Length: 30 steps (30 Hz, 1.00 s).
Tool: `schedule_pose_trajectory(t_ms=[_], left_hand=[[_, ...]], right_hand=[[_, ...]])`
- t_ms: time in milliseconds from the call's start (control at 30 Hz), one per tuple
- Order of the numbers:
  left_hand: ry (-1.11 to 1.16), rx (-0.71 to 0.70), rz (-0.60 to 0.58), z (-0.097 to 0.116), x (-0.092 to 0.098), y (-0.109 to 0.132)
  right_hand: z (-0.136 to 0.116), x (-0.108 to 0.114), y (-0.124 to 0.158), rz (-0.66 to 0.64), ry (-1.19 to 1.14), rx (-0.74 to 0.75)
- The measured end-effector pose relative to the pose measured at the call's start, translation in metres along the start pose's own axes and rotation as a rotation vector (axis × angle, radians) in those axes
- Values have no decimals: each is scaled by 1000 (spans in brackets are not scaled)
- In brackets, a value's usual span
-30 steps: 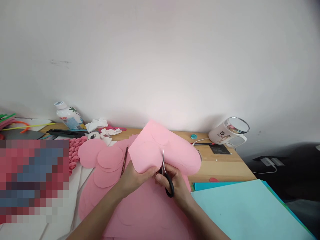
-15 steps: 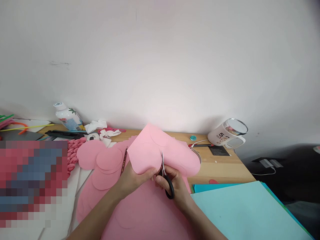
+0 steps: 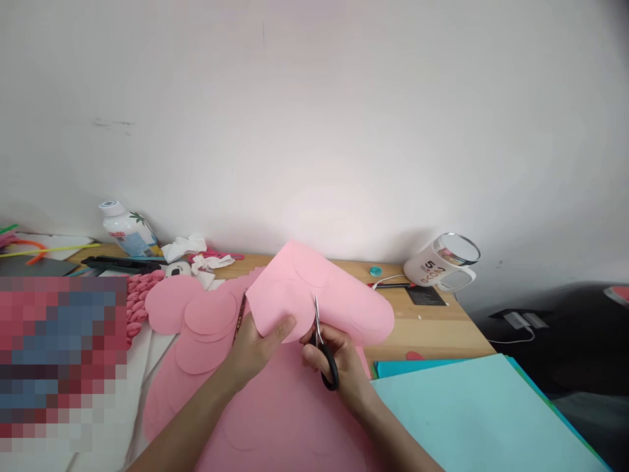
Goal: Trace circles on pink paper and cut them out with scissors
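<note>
My left hand [image 3: 258,351] pinches the lower left part of a pink paper sheet [image 3: 282,288], thumb on top and the other fingers hidden beneath. Faint curved outlines show on the sheet, and its right part curls over. In my right hand [image 3: 337,357] is a pair of scissors [image 3: 326,367] with black handles. Its blades point up and away, at a cut in the sheet beside a rounded edge. Below and to the left lie several pink paper circles [image 3: 211,313], partly overlapping. More pink paper [image 3: 289,419] spreads under both hands.
At the back left stand a white bottle [image 3: 128,229] and crumpled tissues [image 3: 184,248]. A white mug [image 3: 437,262] leans at the back right near a dark card [image 3: 426,295]. Light blue sheets [image 3: 481,413] cover the right front. The white wall [image 3: 314,131] rises behind the table.
My left thumb has shifted left along the sheet, away from the scissors. The scissors remain at the cut, and the whole view has moved slightly.
</note>
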<state>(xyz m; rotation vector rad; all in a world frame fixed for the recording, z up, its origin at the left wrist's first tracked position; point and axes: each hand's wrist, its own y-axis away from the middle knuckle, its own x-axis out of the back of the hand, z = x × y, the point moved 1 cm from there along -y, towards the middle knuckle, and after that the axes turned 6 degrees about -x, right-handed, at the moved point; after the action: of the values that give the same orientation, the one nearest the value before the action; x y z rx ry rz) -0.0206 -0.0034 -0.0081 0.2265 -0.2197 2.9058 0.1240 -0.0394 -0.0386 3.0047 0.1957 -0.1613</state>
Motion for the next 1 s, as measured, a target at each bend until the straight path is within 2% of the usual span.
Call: schedule_pose_trajectory(t_ms=[200, 333, 533, 1000], left_hand=[[23, -3, -64, -1, 5, 0], [91, 39, -168, -3, 7, -1], [66, 12, -130, -5, 8, -2], [-19, -23, -130, -2, 8, -1]], right_hand=[[-1, 1, 0, -34, 5, 6], [0, 2, 0, -192, -94, -31], [2, 3, -3, -43, 15, 32], [2, 3, -2, -85, -35, 7]])
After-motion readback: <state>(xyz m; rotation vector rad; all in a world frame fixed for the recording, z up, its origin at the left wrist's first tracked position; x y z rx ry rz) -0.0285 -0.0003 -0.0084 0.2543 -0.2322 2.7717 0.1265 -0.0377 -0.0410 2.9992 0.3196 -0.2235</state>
